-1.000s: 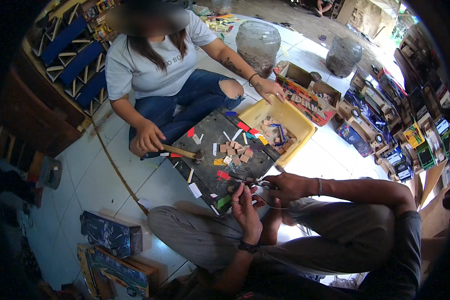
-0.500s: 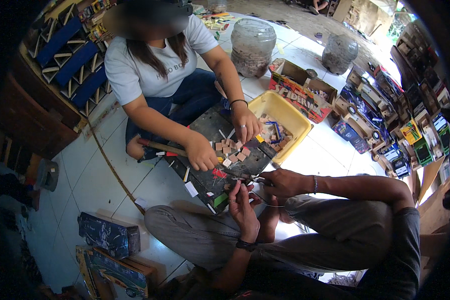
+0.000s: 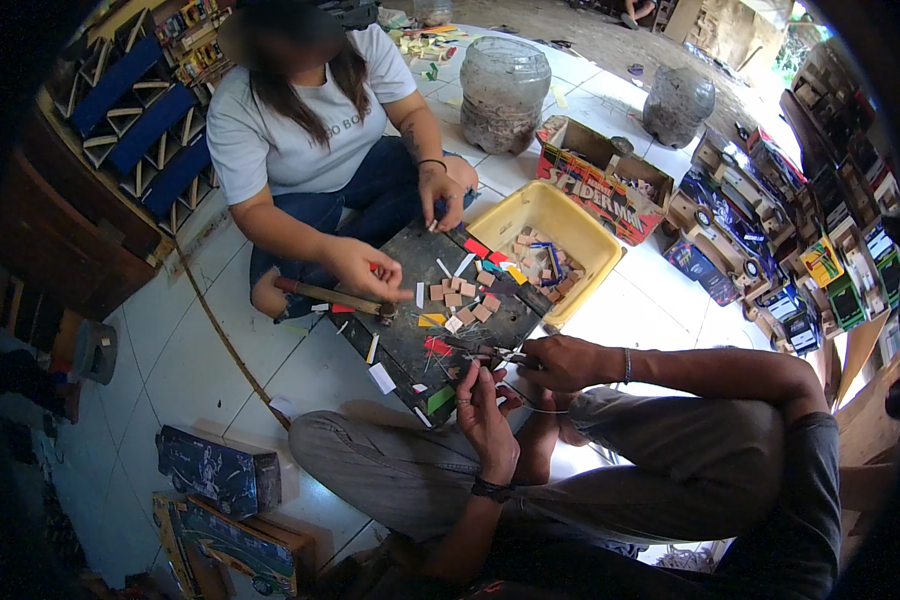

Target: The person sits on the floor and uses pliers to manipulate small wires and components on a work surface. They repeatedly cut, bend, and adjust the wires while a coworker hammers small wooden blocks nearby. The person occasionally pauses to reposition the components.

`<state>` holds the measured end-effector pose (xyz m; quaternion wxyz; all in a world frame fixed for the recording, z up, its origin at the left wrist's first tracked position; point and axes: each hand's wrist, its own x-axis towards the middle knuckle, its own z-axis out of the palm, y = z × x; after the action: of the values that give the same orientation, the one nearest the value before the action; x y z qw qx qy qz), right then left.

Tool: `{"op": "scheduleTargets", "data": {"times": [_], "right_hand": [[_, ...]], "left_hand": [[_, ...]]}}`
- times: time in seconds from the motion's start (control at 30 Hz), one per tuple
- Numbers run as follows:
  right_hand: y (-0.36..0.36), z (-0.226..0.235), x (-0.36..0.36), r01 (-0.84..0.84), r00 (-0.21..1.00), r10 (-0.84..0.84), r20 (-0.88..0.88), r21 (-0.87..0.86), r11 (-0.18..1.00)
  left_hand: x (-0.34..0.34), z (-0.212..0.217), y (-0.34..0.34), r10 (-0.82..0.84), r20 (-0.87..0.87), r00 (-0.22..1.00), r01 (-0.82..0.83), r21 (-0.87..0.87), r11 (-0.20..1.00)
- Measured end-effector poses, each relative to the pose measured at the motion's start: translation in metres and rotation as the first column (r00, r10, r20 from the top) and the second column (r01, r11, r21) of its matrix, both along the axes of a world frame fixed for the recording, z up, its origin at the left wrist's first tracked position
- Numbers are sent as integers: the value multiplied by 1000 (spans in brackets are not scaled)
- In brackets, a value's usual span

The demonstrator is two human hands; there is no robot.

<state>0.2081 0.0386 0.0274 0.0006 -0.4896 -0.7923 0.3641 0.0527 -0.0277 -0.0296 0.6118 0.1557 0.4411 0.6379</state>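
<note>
My right hand (image 3: 562, 364) is closed around the handles of pliers (image 3: 485, 350), whose dark jaws point left over the near edge of a low black board (image 3: 410, 255). Just below the jaws, my left hand (image 3: 485, 412) pinches a thin wire (image 3: 545, 409), and a length of it curves out to the right. The fingertips nearly touch the pliers; what lies exactly between them is too small to make out. Wooden blocks (image 3: 453, 299), coloured strips and loose thin wire pieces lie on the board beyond my hands. A hammer (image 3: 335, 295) rests at its left side.
Across the board sits a co-worker, whose hands (image 3: 368, 268) are over its far side. A yellow basin (image 3: 585, 265) holds wooden pieces at the right. Behind it stand a cardboard box (image 3: 610, 190) and plastic containers (image 3: 505, 95). Toy trucks (image 3: 220, 468) lie at the lower left.
The co-worker's hands have drawn back from the blocks, one up to the far edge, the other up and left off the hammer. My hands hold nearly the same place.
</note>
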Motion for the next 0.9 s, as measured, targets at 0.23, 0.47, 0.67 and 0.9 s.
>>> {"op": "scheduleTargets", "data": {"times": [0.23, 0.47, 0.67, 0.9], "right_hand": [[0, 8, -6, 86, 996, -80, 40, -171, 981], [-2, 2, -10, 80, 991, -65, 113, -134, 988], [7, -15, -8, 58, 981, -50, 188, -36, 998], [7, -21, -11, 53, 984, -67, 168, 87, 995]], "left_hand": [[0, 2, -2, -17, -17, 1000, 17, -4, 1000], [0, 3, -2, 2, -2, 1000, -2, -25, 1000], [1, 3, -1, 29, 1, 1000, -29, -15, 999], [7, 3, -8, -28, -96, 995, 30, 17, 999]]}}
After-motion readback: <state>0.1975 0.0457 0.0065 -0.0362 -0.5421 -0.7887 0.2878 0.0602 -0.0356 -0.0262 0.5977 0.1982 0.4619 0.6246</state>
